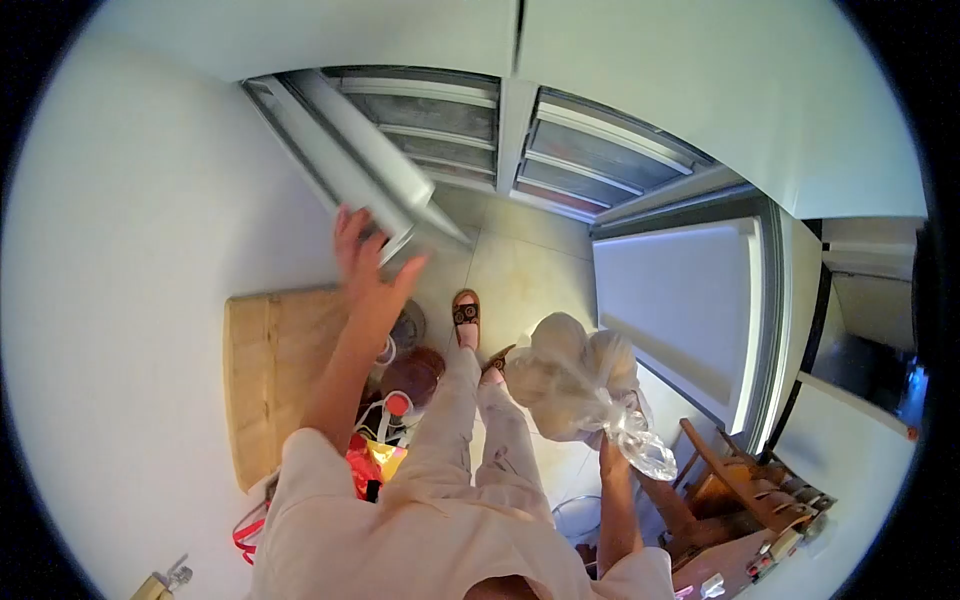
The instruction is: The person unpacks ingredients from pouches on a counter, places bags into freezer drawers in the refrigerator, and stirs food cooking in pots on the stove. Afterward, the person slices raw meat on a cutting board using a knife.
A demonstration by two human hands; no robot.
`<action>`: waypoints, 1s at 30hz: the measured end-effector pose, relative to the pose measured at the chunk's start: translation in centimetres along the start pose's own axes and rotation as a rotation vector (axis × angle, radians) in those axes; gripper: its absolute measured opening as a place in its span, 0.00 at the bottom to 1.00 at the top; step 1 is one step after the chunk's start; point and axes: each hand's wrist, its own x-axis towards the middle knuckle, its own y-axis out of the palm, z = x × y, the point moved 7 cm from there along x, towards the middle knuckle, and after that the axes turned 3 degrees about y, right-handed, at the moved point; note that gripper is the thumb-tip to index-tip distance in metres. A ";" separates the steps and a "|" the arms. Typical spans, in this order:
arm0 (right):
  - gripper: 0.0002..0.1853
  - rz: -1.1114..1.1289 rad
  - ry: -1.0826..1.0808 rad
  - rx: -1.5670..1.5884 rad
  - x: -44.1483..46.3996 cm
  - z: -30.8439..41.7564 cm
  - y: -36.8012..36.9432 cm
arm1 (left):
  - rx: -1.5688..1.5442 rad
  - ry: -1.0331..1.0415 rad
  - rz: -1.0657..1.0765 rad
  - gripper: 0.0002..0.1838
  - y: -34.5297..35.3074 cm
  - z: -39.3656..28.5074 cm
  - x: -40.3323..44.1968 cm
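My left hand [372, 262], a little blurred, is at the free edge of the open left fridge door [345, 150]. Its fingers are spread, and I cannot tell whether they touch the door. A knotted clear plastic bag [575, 375] with several pale, round things in it hangs from my right hand [612, 458]. The bag partly hides that hand, which is closed below the knot. In front of me, the fridge's lower part shows drawers with clear fronts [430, 120] on the left and more drawers [585, 155] on the right.
The right fridge door [685, 310] also stands open. A wooden board [275, 380] leans at the left wall, with pots and a red-and-yellow package [372, 462] beside it. At the lower right is a wooden rack [745, 480]. My feet are on the tiled floor [515, 265].
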 end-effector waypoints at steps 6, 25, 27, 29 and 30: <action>0.19 0.030 -0.013 -0.015 1.9 2.2 1.8 | 0.114 0.006 -0.130 0.29 -12.2 5.7 -5.7; 0.20 0.018 -0.003 0.075 2.5 8.3 9.9 | 0.305 -0.371 -0.249 0.22 -20.1 11.2 -12.1; 0.20 0.019 0.004 0.082 2.8 8.7 10.8 | -0.152 -0.364 -0.172 0.21 -11.9 11.5 -8.3; 0.20 0.011 0.000 0.092 1.9 9.4 10.9 | -0.500 -0.525 -0.086 0.22 -5.7 12.1 -5.4; 0.20 0.006 0.008 0.097 2.5 9.4 11.1 | -0.460 -0.445 -0.078 0.22 -1.8 12.5 -2.9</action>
